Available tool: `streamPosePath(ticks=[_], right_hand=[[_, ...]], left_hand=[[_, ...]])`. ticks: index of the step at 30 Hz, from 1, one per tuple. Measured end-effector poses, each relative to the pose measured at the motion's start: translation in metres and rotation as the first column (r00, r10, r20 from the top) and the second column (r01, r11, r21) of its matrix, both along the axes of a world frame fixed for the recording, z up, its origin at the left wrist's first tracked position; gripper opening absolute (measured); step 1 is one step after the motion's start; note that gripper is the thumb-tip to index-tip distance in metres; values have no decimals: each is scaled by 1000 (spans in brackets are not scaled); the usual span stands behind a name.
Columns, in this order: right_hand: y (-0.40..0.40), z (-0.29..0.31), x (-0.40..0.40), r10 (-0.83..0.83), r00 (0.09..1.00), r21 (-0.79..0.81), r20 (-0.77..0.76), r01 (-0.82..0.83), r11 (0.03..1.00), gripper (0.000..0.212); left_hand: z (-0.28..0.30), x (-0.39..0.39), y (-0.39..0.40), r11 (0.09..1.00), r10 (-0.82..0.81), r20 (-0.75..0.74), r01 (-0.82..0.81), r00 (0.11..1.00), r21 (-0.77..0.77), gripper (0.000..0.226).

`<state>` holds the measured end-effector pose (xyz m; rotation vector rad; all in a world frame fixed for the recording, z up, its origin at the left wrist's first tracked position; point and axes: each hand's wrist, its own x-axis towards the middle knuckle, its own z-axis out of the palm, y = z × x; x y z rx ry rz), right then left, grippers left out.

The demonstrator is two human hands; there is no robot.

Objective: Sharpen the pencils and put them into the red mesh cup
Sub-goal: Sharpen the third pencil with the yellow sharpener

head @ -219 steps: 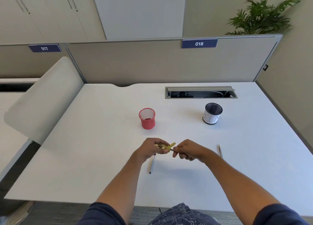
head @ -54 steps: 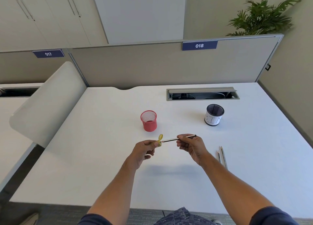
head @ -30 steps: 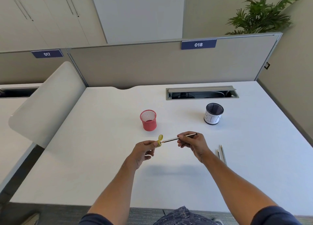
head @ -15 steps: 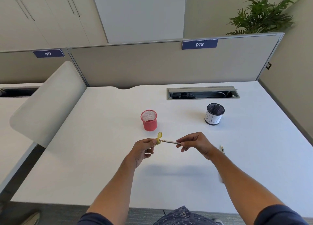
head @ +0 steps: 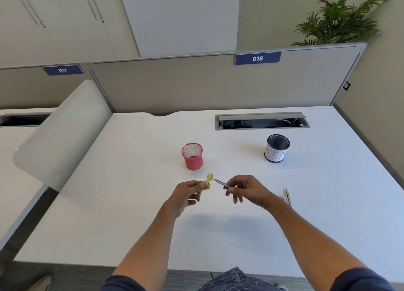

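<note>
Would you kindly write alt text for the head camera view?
Left hand grips a yellow sharpener; right hand pinches a pencil, its tip just outside it. Behind stands an empty red mesh cup; two pencils lie on the white desk.

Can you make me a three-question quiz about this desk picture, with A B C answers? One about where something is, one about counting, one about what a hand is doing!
1. Where is the red mesh cup?
A. left of the black mesh cup
B. right of it
C. on the floor

2. How many pencils on the desk lie by the right wrist?
A. none
B. two
C. five

3. What is the left hand doing?
A. lying flat
B. holding a yellow sharpener
C. touching the plant

Answers: 1 A, red stands left; 2 B, two lie together; 3 B, fingers grip the sharpener while the right hand holds a pencil.
</note>
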<state>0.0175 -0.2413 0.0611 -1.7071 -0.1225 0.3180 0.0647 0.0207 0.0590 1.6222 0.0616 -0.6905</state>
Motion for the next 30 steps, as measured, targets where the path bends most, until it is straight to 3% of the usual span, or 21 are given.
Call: streamPosePath(ticks=[4, 15, 25, 28, 30], right_hand=[[10, 2, 4, 5, 1000, -58, 29, -3, 998, 32], [16, -3, 3, 132, 990, -242, 48, -117, 963, 47], [17, 3, -1, 123, 992, -377, 36, -101, 921, 48], [19, 7, 2, 133, 986, -517, 105, -60, 854, 43], [22, 9, 4, 206, 958, -670, 201, -19, 743, 36]], left_hand=[[-2, 0, -1, 1000, -5, -7, 5, 1000, 3, 34], [-1, 0, -1, 1000, -14, 3, 14, 1000, -27, 37], [-1, -2, 0, 999, -39, 0, 39, 999, -12, 50], [-4, -4, 1, 998, -66, 5, 66, 998, 23, 44], [-5, -5, 1, 995, -86, 11, 85, 996, 52, 44]])
